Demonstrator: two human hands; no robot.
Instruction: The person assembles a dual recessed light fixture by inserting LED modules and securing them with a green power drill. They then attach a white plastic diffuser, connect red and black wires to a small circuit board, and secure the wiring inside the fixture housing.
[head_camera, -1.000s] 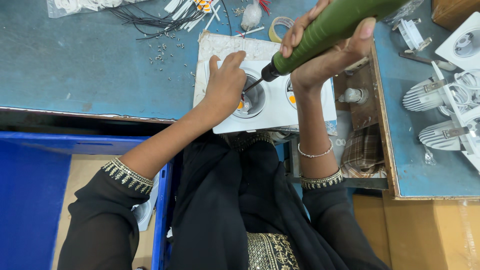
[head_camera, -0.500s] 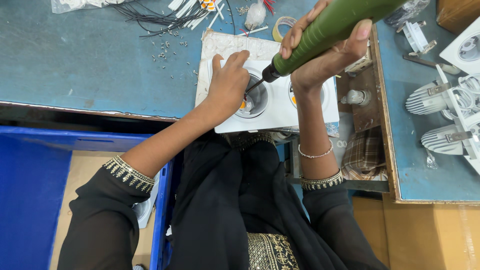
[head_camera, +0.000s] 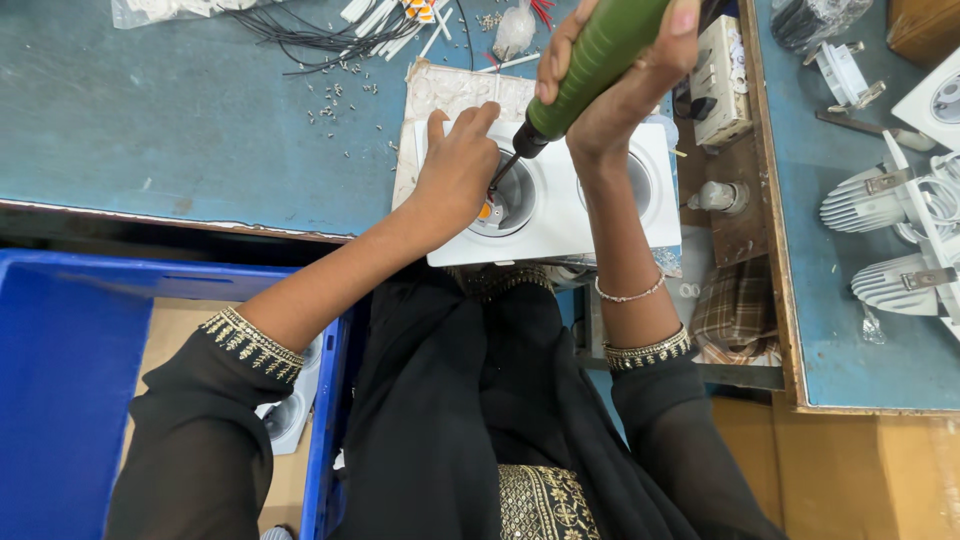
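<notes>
A white double downlight housing (head_camera: 560, 215) lies at the near edge of the blue workbench (head_camera: 180, 130). My left hand (head_camera: 455, 170) presses down on its left round opening. My right hand (head_camera: 615, 75) grips a green electric screwdriver (head_camera: 590, 60), held at a slant. Its black tip points down into the left opening, right beside my left fingers. The right opening is partly hidden behind my right wrist.
Black wires (head_camera: 320, 35), white sleeves and small screws (head_camera: 335, 100) lie at the back of the bench. Finned white lamp bodies (head_camera: 880, 200) sit on the right. A blue crate (head_camera: 70, 400) stands at the lower left, a wooden tray (head_camera: 730, 190) right of the housing.
The screwdriver tip has gone a little deeper into the left opening. Both hands keep their hold on housing and tool; the view has shifted slightly.
</notes>
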